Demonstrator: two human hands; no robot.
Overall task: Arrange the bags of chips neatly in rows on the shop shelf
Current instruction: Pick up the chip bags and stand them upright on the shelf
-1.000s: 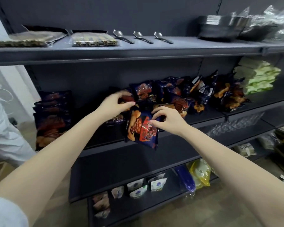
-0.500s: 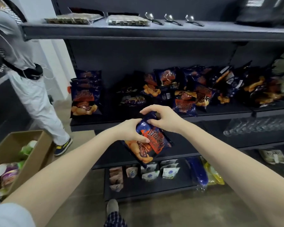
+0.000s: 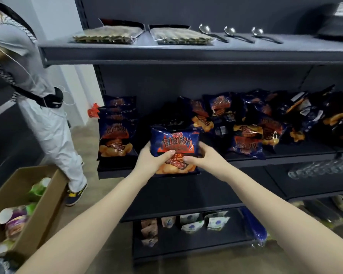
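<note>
Three metal spoons lie in a row on the top shelf, right of two flat wrapped packs. A cardboard box of cups sits on the floor at left, near another person in white trousers. Small pouches stand on the bottom shelf.

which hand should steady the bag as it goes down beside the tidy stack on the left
Left. The left hand grips the chip bag on the side nearer the neat stack; the right hand holds the far side.
</note>
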